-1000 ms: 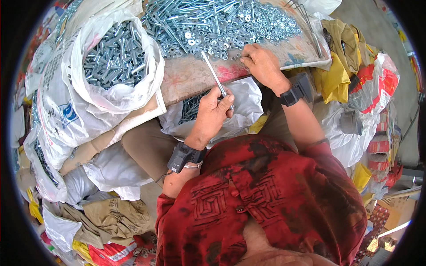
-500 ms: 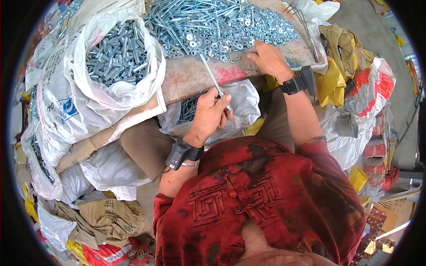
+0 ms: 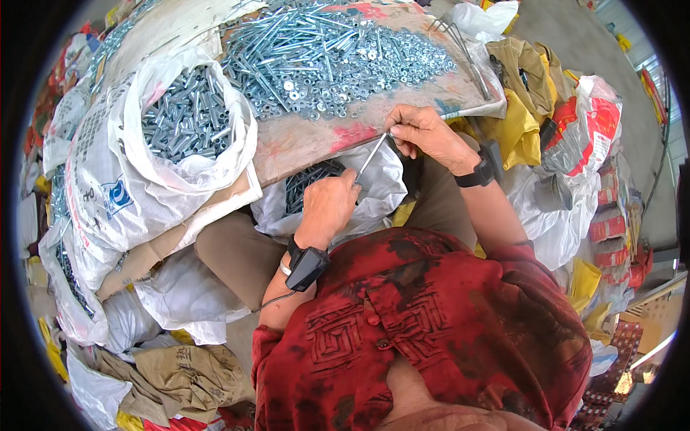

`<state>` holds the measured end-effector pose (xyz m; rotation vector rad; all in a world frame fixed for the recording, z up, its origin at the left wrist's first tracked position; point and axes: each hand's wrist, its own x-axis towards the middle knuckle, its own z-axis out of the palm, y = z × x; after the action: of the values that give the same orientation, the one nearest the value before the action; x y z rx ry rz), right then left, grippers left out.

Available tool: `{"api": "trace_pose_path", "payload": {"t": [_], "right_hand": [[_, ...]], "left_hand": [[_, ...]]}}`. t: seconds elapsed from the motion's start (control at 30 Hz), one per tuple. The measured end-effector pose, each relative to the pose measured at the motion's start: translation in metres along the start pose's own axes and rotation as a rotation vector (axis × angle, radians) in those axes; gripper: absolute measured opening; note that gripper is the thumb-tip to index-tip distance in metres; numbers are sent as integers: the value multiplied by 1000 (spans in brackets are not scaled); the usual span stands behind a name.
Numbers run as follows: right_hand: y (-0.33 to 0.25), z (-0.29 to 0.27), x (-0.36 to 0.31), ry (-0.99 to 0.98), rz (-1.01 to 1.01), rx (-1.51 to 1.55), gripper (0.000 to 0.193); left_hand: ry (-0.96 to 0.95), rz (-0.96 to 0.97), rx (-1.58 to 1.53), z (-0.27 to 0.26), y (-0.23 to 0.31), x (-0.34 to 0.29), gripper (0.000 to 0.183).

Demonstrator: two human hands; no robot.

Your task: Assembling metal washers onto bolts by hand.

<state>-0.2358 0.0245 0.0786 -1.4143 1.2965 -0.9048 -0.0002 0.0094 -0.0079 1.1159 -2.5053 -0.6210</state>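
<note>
My left hand (image 3: 329, 205) grips the lower end of a long silver bolt (image 3: 371, 155) over an open white bag of dark bolts (image 3: 309, 188) in my lap. My right hand (image 3: 424, 133) pinches the bolt's upper end at the near edge of the worn board (image 3: 302, 144). A wide heap of silver bolts and washers (image 3: 330, 54) covers the board beyond both hands. Each wrist carries a black strapped device.
A large white sack full of silver bolts (image 3: 183, 118) stands open at the left. More white sacks (image 3: 93, 215) crowd the left side. Yellow and red bags (image 3: 568, 129) pile up at the right. Crumpled tan cloth (image 3: 187, 373) lies at the lower left.
My right hand came back from the heap on the board to the top end of the bolt. My left hand kept its hold and tilted the bolt to the right.
</note>
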Motion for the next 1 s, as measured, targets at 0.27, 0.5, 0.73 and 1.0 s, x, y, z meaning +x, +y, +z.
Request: {"api": "trace_pose_path", "payload": {"t": [0.27,0.5,0.73,1.0], "right_hand": [[-6,-5,-15,22,-25,133,14],[3,-16,-7,-170,47,184,19],[35,-27,31,-43,0,307,30],[49,-40,98,469,16,-1228,28]], "left_hand": [[56,127,-23,2,4,2,19],[47,102,-59,4,3,2,18],[93,45,-294,4,4,6,15],[41,-189,-799,13,-8,11,15]]}}
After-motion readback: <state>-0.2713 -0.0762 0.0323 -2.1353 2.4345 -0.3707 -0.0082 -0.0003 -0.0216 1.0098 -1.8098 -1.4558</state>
